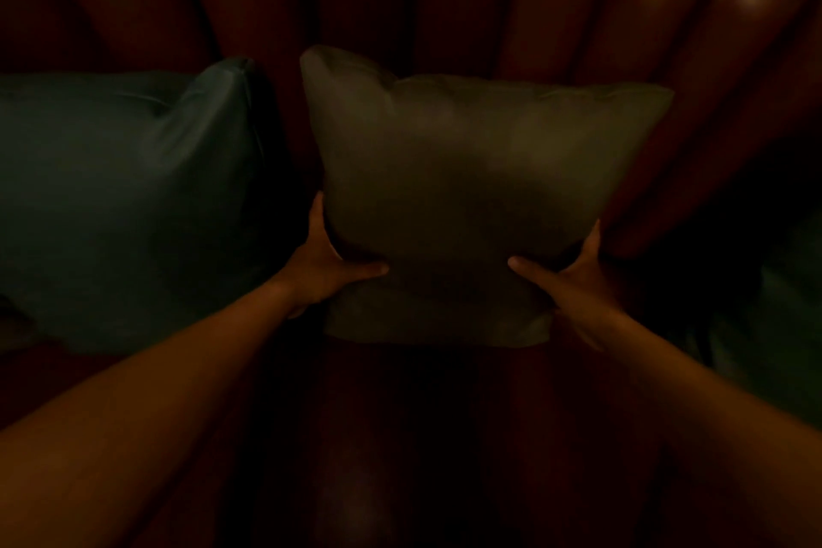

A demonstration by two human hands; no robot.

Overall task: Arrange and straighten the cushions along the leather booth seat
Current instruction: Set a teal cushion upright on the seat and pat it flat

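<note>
An olive-grey cushion point(462, 191) stands upright in the middle of the view, against the ribbed red-brown leather backrest point(453, 0). My left hand point(329, 263) grips its lower left side, thumb across the front. My right hand point(574, 267) grips its lower right side the same way. The fingers of both hands are hidden behind the cushion. A dark teal cushion point(120, 200) leans on the backrest just to the left, close to the grey one. The scene is very dim.
The dark leather seat point(378, 449) stretches below the cushions toward me. Part of a green cushion point(783, 325) shows at the right edge, mostly cut off. Both forearms reach in from the bottom corners.
</note>
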